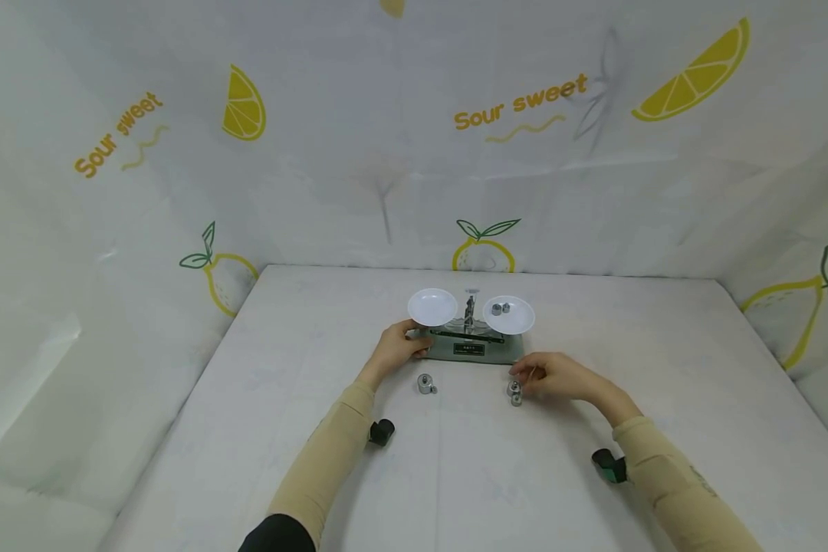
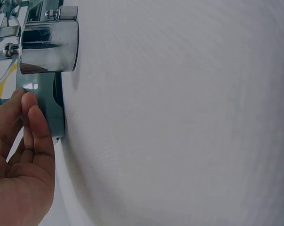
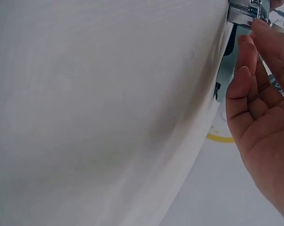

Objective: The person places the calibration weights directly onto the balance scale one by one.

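A balance scale (image 1: 468, 349) with a grey-green base and two white pans stands near the back middle of the table. My left hand (image 1: 396, 345) grips the left end of its base, fingers in front, just under the left pan (image 1: 432, 307). To the right, my right hand (image 1: 559, 378) has its fingertips at a shiny metal weight (image 1: 514, 387), with a smaller weight (image 1: 516, 400) beside it. In the right wrist view, the curled fingers of the right hand (image 3: 269, 103) meet the metal weight (image 3: 240, 16) at the top edge. Exact contact there is partly hidden.
Two small weights (image 1: 501, 309) sit in the right pan (image 1: 517, 326). On the table before the left hand stands another weight (image 1: 424, 383) with a tiny one beside it. A white, lemon-printed sheet (image 1: 331, 192) hangs behind the table.
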{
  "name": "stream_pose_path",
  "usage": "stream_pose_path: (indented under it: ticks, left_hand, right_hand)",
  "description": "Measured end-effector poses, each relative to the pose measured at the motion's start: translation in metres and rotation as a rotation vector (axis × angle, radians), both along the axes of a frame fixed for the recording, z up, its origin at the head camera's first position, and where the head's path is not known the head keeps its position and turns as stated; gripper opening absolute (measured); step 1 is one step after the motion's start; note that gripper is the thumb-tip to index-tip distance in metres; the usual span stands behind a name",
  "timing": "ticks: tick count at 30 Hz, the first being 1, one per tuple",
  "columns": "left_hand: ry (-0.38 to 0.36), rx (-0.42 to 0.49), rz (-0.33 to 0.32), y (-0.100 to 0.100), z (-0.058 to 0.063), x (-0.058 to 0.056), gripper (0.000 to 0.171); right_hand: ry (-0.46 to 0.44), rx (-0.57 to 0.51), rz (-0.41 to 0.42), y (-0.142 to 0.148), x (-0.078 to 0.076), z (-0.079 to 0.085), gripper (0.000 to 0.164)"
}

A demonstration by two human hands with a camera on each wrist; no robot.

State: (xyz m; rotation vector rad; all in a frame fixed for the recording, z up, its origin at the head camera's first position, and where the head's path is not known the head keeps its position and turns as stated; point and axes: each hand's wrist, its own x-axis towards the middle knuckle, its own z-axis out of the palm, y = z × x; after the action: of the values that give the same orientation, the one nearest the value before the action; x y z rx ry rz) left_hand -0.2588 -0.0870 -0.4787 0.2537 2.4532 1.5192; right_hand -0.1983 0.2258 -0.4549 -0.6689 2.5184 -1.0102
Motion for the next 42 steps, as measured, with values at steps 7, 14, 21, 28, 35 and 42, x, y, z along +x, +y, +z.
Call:
stream_pose_path:
  ticks: [7,14,21,28,35,42]
  left_hand:
    - [0.004,-0.004,-0.006,-0.0003,-0.0023,-0.0013,0.038]
    - [-0.003,-0.005,-0.004,-0.0007,-0.0033,-0.0022,0.038]
    - [-0.004,-0.002,-0.001,-0.001,-0.003,-0.0017,0.037]
    - [-0.009,0.01,-0.006,-0.0015,-0.0025,-0.0013,0.039]
    - [0.0,0.001,-0.001,-0.0009,-0.0017,-0.0015,0.039]
    - [0.005,-0.013,-0.001,-0.0006,-0.0035,-0.0026,0.039]
  right_hand:
    - [0.009,0.017,0.03,-0.0033,-0.0011,-0.0028,0.03]
    - [-0.001,0.021,0.055,-0.0053,-0.0012,-0.0052,0.026]
    - [0.01,0.046,0.062,-0.0069,-0.0022,-0.0058,0.023]
    - [0.025,0.059,0.057,-0.0064,-0.0023,-0.0047,0.021]
    - [0.075,0.073,0.05,-0.0029,-0.0038,-0.0031,0.01]
    - [0.054,0.029,0.056,-0.005,-0.0034,0.0002,0.02]
